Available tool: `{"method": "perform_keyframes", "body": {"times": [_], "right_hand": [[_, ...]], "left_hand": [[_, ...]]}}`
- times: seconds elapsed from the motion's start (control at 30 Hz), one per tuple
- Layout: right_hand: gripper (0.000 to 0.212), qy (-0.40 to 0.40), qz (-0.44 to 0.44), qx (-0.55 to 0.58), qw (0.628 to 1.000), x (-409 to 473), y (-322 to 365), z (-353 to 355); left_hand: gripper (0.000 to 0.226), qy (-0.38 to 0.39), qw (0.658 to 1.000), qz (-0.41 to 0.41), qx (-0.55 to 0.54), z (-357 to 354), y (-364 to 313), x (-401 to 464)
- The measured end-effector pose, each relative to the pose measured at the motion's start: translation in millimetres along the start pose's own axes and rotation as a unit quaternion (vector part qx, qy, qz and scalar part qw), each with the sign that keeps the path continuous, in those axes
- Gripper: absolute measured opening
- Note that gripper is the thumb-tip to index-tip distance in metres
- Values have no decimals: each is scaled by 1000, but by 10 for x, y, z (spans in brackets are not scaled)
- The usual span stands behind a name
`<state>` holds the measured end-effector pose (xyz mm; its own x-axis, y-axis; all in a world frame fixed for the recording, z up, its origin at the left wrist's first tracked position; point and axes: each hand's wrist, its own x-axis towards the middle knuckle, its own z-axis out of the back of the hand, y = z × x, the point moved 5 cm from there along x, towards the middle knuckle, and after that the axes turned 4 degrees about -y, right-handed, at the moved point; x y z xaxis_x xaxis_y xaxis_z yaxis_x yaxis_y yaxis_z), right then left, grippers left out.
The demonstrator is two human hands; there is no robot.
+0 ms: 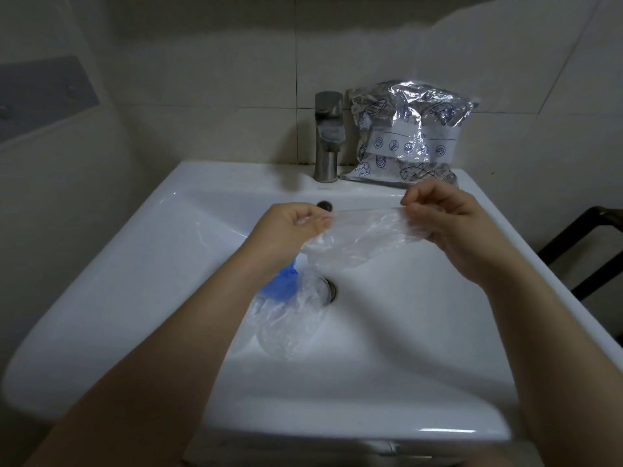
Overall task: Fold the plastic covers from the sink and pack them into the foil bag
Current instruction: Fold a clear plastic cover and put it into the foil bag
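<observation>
Clear plastic cover point(357, 237) stretched between pinching left hand point(290, 227) and right hand point(448, 224), above sink point(135, 264). Folding step underway. Next: bring fingertips together; foil bag point(404, 133) waits beyond the fingers.

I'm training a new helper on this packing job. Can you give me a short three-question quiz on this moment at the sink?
1. True or false: both hands hold the same clear plastic cover above the sink.
2. Where is the foil bag? A) in the basin B) on the sink's back ledge, right of the tap, against the wall C) in the left hand
3. What lies in the basin by the drain?

Key
1. True: the left hand and the right hand each pinch an end.
2. B
3. More clear plastic covers and a blue cover, not yet packed.
</observation>
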<state>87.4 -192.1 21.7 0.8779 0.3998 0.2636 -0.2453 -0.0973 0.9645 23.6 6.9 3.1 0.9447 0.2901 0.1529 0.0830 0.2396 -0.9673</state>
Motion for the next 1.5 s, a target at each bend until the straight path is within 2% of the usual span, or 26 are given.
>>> {"method": "perform_keyframes", "body": {"times": [0.1,0.17,0.27,0.37,0.43,0.5,0.57,0.67,0.8,0.97,1.03,1.2,1.37,1.5], "right_hand": [[22,25,-34,2,999,11,-56,31],[29,28,-56,12,998,15,-83,49],[42,40,-72,24,996,6,-88,34],[26,42,-80,-2,996,2,-93,-33],[18,29,-76,-35,996,-5,-106,-56],[7,25,-63,-69,995,-13,-107,-82],[21,28,-41,-120,992,-15,-122,-71],[25,42,-1,-174,984,-16,-96,-48],[31,16,42,-208,977,-2,-36,-4],[29,-19,71,-154,985,6,14,-8],[28,-7,66,-162,984,4,14,-14],[23,4,61,-241,969,13,-7,7],[17,9,-19,-37,999,15,-53,26],[19,29,-53,28,998,14,-88,51]], "left_hand": [[13,49,998,32,-8,-23,-16,-37],[14,86,992,47,-77,-46,-66,-71],[28,114,980,37,-158,-67,-113,-83],[41,103,981,31,-160,-55,-111,-92],[36,72,990,35,-113,-52,-106,-99],[29,44,994,46,-91,-83,-91,-104],[25,24,996,47,-78,-107,-59,-99],[13,25,995,51,-86,-93,-58,-88],[23,54,987,49,-143,-58,-92,-75],[28,93,973,80,-195,-71,-85,-67],[26,95,976,84,-180,-51,-67,-50],[16,27,1000,14,3,3,-24,-16],[9,37,999,-34,8,5,-127,-36],[21,65,993,-98,-16,2,-223,-68]]}}
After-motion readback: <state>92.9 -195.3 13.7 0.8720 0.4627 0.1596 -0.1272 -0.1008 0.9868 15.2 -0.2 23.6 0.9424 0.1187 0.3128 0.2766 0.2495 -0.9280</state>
